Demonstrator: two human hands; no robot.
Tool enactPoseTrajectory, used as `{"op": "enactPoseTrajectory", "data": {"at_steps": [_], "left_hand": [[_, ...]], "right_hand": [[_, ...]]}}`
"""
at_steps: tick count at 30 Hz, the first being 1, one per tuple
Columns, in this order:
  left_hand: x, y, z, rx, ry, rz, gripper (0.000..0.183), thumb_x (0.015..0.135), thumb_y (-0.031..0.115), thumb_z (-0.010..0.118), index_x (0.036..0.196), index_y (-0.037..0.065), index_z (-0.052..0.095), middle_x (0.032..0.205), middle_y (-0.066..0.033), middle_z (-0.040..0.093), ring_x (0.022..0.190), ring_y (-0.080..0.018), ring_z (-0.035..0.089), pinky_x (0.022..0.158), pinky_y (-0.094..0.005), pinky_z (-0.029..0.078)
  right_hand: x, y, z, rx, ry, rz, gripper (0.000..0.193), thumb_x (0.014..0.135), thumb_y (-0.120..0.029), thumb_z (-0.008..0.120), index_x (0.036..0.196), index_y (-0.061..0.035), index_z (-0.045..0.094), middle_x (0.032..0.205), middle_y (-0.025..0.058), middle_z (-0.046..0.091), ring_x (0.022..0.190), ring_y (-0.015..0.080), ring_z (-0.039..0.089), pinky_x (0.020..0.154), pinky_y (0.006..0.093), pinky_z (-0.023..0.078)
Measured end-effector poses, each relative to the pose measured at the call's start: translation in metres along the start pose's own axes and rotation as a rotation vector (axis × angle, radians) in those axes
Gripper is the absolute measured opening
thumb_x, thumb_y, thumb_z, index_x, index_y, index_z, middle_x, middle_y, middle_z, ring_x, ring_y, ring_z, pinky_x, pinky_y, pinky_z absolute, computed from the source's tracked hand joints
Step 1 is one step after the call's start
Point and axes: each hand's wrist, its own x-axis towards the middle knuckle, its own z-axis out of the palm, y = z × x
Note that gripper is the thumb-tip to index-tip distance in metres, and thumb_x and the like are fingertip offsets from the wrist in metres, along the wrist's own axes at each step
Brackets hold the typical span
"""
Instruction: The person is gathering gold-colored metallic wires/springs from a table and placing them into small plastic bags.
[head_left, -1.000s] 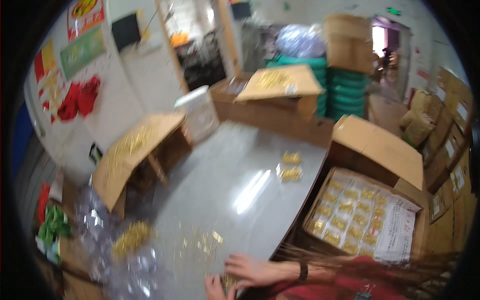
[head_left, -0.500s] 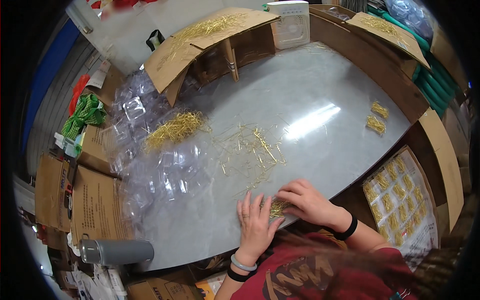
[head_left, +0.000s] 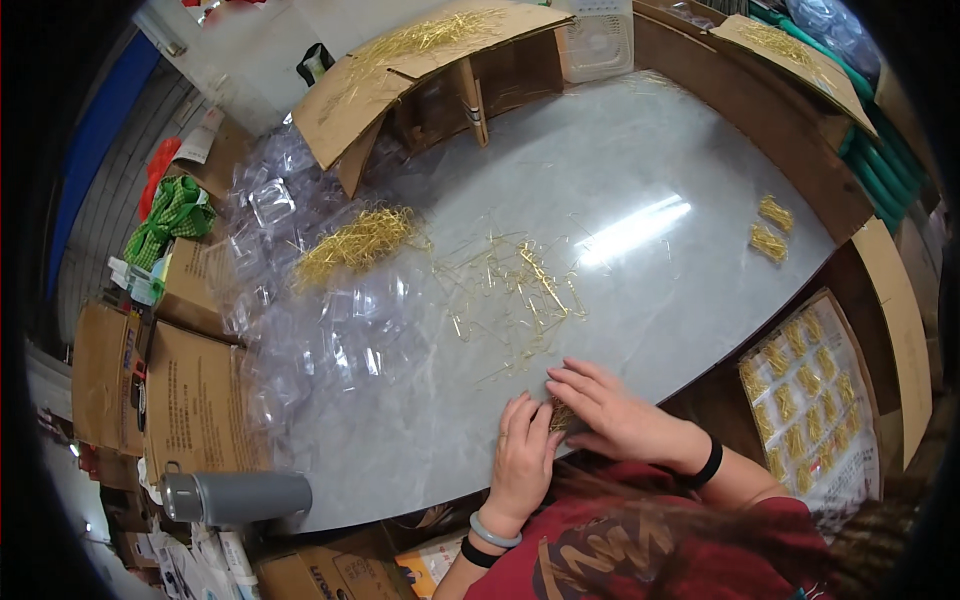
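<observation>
At the table's near edge my two hands close in on a small bundle of gold wire hooks (head_left: 562, 412), which they mostly hide. My left hand (head_left: 524, 450) presses against its left side with fingers together and bent. My right hand (head_left: 625, 415) cups it from the right, fingers long and side by side over the far side. Whether a clear box surrounds the bundle I cannot tell. Loose gold wire hooks (head_left: 540, 280) lie scattered beyond my hands. A thick heap of gold hooks (head_left: 365, 240) rests farther left.
Clear plastic boxes (head_left: 350, 335) cover the left side, near a grey bottle (head_left: 240, 497). A cardboard shelf (head_left: 430, 60) stands at the back. Two filled packs (head_left: 770, 242) sit at the right; a tray of packs (head_left: 810, 400) is below the edge. Cardboard walls (head_left: 750, 110) border the far right.
My left hand has turned and drawn its spread fingers together against the bundle. My right hand's fingers have straightened over it, hiding more of the hooks. The view has shifted slightly.
</observation>
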Motion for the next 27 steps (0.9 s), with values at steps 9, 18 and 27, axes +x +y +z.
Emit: {"op": "enactPoseTrajectory", "data": {"at_steps": [9,18,27], "left_hand": [[0.002,0.001,-0.01,0.095,0.038,0.021,0.047,0.087,0.01,0.071,0.13,-0.002,0.056,0.134,-0.0209,0.052,0.131,-0.043,0.045,0.111,-0.0524,0.036],[-0.012,-0.003,-0.005,0.122,0.044,-0.049,0.052,0.088,0.013,0.071,0.134,-0.002,0.053,0.135,-0.0212,0.05,0.133,-0.0439,0.042,0.113,-0.0548,0.033],[-0.004,0.003,-0.006,0.145,-0.021,-0.001,0.054,0.088,0.015,0.071,0.136,-0.002,0.051,0.135,-0.0205,0.048,0.132,-0.0445,0.041,0.113,-0.0552,0.033]], "right_hand": [[0.006,0.013,-0.003,-0.184,0.004,-0.053,0.045,0.081,-0.014,0.073,0.124,-0.008,0.062,0.12,0.0067,0.062,0.113,0.0286,0.056,0.095,0.0404,0.044],[-0.012,-0.01,0.02,-0.038,0.281,0.134,0.06,0.079,-0.01,0.075,0.134,-0.0035,0.052,0.135,0.0187,0.052,0.122,0.0392,0.052,0.102,0.046,0.046],[-0.018,0.006,-0.003,-0.227,0.188,0.076,0.035,0.078,-0.009,0.074,0.112,-0.0083,0.066,0.099,0.0056,0.068,0.091,0.0257,0.062,0.08,0.0375,0.049]]}}
